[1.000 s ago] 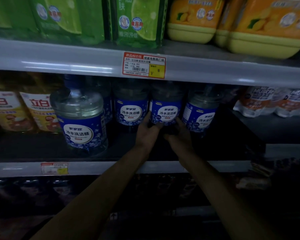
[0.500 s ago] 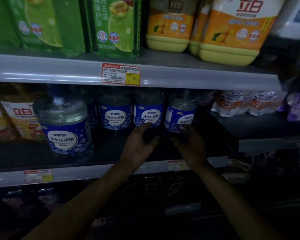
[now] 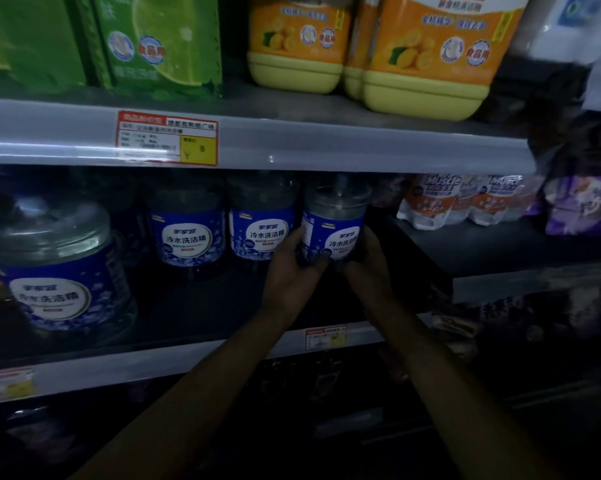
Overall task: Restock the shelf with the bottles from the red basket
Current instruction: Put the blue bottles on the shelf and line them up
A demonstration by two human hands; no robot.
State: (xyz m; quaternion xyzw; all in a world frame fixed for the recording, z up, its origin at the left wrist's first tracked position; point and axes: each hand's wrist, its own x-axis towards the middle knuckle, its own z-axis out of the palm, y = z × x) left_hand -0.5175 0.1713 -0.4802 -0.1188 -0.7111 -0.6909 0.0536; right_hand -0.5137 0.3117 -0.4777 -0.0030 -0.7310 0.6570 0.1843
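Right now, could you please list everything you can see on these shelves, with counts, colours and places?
Blue-label bottles: three standing, clear with blue labels, middle shelf, left and centre.
Held bottle: one, clear with a blue label, right end of that row.
Green packs: at least two, green, top shelf, left.
Jugs: at least two, orange over yellow, top shelf, right.
Price tags: three, red and yellow, on the shelf edges.
Wrapped packs: two, white and orange, middle shelf, right.
Purple pack: one, purple, far right.
Left hand: grips the held bottle's left side.
Right hand: grips its right side.
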